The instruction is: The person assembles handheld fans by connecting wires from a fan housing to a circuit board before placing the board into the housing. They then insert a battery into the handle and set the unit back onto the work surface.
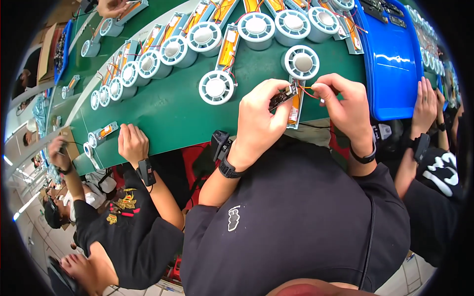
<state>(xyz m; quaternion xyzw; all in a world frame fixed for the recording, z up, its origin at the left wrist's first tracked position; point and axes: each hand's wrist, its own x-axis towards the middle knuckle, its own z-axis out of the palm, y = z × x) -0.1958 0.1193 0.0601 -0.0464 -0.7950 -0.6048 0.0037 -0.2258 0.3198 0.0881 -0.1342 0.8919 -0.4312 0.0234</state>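
Observation:
My left hand point(261, 113) pinches a small black circuit board point(280, 98) near the table's front edge. Thin red and orange wires point(307, 90) run from the board's end toward my right hand point(345, 102), whose thumb and forefinger are closed on them. A small white plug point(322, 101) shows by those fingertips. Just beyond my hands lies a light blue unit with a round slotted head point(301, 62). Its narrow tray, holding an orange-wrapped cell point(294, 111), points toward me and is partly hidden by my left hand and the board.
A similar unit point(216, 88) lies to the left on the green table point(170, 116). Several more stand in a curved row behind. A blue tray point(395, 74) is at the right, with black boards point(382, 10) at its far end. Co-workers' hands point(133, 143) rest on both sides.

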